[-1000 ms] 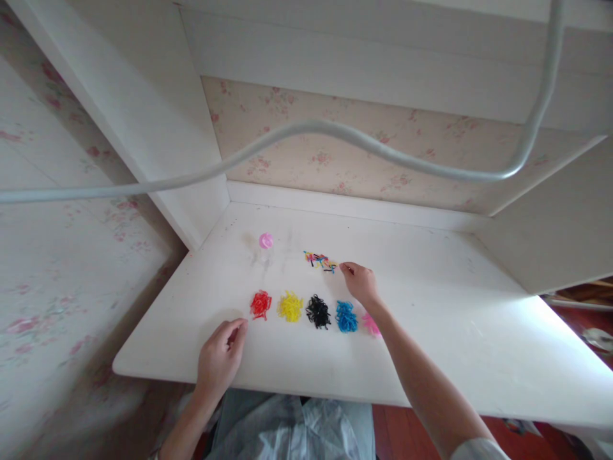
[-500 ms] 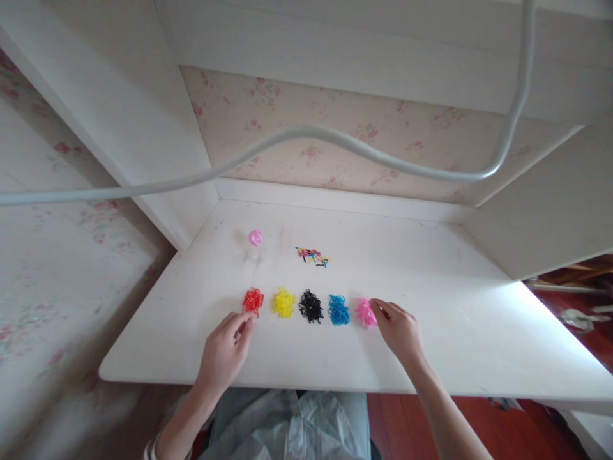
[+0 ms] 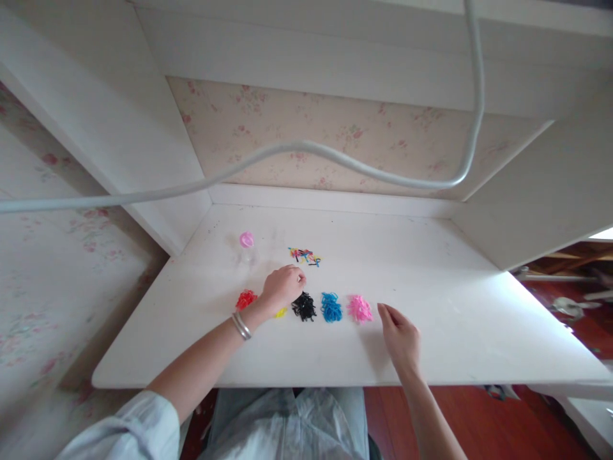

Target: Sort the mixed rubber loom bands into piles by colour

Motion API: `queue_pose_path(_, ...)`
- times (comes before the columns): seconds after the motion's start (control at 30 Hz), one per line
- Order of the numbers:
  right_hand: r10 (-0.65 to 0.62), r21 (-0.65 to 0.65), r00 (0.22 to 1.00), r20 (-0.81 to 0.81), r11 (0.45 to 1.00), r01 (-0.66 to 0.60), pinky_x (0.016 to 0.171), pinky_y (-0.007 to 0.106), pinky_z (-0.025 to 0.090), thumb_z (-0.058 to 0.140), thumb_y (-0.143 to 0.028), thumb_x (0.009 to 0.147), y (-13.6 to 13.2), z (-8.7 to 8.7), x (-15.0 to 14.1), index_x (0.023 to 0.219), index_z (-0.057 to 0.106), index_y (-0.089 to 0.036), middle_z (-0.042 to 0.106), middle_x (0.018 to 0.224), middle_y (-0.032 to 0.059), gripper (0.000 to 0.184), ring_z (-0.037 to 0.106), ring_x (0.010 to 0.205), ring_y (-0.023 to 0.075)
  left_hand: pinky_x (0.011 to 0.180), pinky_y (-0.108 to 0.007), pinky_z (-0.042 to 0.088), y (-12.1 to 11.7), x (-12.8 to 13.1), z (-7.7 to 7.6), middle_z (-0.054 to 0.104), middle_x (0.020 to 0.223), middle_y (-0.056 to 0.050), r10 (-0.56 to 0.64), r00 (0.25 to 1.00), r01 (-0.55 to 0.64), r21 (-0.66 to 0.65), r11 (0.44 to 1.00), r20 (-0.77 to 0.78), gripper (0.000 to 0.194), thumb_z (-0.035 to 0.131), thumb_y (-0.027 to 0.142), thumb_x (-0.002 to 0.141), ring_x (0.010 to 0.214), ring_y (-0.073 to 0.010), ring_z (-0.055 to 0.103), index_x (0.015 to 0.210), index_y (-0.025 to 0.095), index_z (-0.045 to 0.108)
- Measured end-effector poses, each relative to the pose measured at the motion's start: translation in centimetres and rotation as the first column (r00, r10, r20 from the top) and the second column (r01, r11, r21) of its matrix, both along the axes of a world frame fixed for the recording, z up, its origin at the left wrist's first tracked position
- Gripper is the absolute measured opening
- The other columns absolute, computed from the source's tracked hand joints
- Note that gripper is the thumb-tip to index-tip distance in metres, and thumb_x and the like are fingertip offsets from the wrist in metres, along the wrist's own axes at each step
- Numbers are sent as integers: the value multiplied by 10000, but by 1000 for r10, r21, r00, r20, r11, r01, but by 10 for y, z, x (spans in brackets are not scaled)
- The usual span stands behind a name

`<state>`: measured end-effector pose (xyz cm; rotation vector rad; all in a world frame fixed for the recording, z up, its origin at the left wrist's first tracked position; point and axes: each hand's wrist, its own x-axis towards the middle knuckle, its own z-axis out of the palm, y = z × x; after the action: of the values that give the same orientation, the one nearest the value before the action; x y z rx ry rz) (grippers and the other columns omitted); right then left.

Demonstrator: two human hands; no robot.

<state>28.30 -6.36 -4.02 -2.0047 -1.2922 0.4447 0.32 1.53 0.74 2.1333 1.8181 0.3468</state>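
My left hand point(image 3: 283, 285) reaches over the yellow pile point(image 3: 280, 313), hiding most of it, with its fingertips pinched just above the black pile point(image 3: 304, 307). The piles look like small rubber bands. My right hand point(image 3: 401, 333) is to the right of the pink pile point(image 3: 359, 308), apart from it, thumb and finger pressed together. Anything inside either pinch is too small to make out. Between the black and pink piles lies the blue pile point(image 3: 331, 307); the red pile point(image 3: 246, 299) is partly behind my left hand. Beyond my left fingertips lies a mixed-colour cluster point(image 3: 304, 256) of bands.
A clear container with a pink lid point(image 3: 246, 239) stands at the back left of the white desk point(image 3: 431, 332). A pale cable point(image 3: 306, 147) crosses in front of the view. White side panels and a floral wall point(image 3: 325, 160) enclose the desk's back.
My right hand went from the mixed cluster to the pink pile, then drew off to its right. My left hand moved from the red pile across to above the black one.
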Motion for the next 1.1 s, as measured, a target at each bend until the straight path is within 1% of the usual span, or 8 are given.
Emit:
queue_pose_path(0.1, -44, -21, 996, -81, 999, 43, 797, 315, 432, 462, -567, 805, -7, -9, 1, 982, 713, -196, 698, 1017, 79, 482, 616, 946, 252, 763, -275, 454, 19, 15, -12, 674, 992, -38, 6, 1000, -7, -10, 1000, -25, 228, 480, 343, 841, 905, -179, 620, 864, 240, 682)
queue_pose_path(0.23, -7, -10, 993, -114, 1000, 6, 826, 316, 428, 469, -555, 805, -9, -9, -1, 969, 710, -205, 692, 1037, 71, 456, 606, 973, 244, 786, -306, 464, 32, 30, -23, 651, 1054, -75, 44, 997, -45, 1, 999, -62, 278, 457, 367, 854, 910, -201, 623, 948, 203, 662)
queue_pose_path(0.37, 26, -9, 991, -130, 1000, -27, 811, 317, 436, 466, -560, 802, -6, -5, -3, 958, 713, -194, 693, 1028, 82, 468, 610, 955, 247, 782, -323, 473, 41, 40, -29, 623, 1110, -86, 79, 994, -77, 26, 997, -75, 324, 399, 360, 890, 898, -204, 624, 1075, 214, 620)
queue_pose_path(0.53, 21, -23, 991, -131, 999, -24, 798, 320, 439, 462, -564, 805, -5, -4, -3, 956, 711, -195, 695, 1022, 84, 470, 612, 947, 251, 807, -306, 468, 44, 43, -32, 591, 1166, -94, 83, 994, -80, 41, 996, -71, 356, 341, 308, 920, 949, -192, 607, 1184, 226, 567)
queue_pose_path(0.7, 25, -22, 990, -140, 999, -29, 801, 313, 438, 464, -558, 802, -5, -3, -3, 954, 713, -199, 695, 1022, 82, 462, 611, 948, 247, 805, -294, 462, 43, 37, -29, 587, 1168, -84, 73, 995, -70, 44, 997, -63, 378, 277, 338, 943, 958, -182, 600, 1148, 214, 570)
queue_pose_path(0.87, 33, -23, 990, -135, 999, -37, 805, 304, 431, 474, -545, 805, -5, -3, -2, 943, 713, -208, 697, 1017, 65, 435, 607, 958, 245, 773, -300, 465, 45, 26, -19, 599, 1131, -93, 71, 996, -69, 46, 997, -51, 410, 247, 366, 946, 892, -181, 613, 1124, 185, 569)
queue_pose_path(0.97, 42, -30, 990, -135, 998, -47, 805, 300, 428, 477, -540, 810, -5, -3, -3, 939, 711, -212, 697, 1015, 59, 423, 605, 960, 243, 779, -315, 464, 45, 21, -12, 602, 1117, -95, 70, 997, -68, 50, 996, -34, 428, 217, 362, 951, 901, -188, 612, 1108, 188, 574)
queue_pose_path(1.1, 39, -25, 989, -140, 999, -43, 798, 295, 430, 473, -543, 808, -6, -3, -3, 940, 713, -205, 699, 1005, 58, 436, 606, 953, 244, 829, -300, 449, 40, 25, -5, 590, 1163, -72, 2, 1000, -2, 52, 999, 1, 397, 245, 346, 950, 977, -173, 585, 1090, 209, 591)
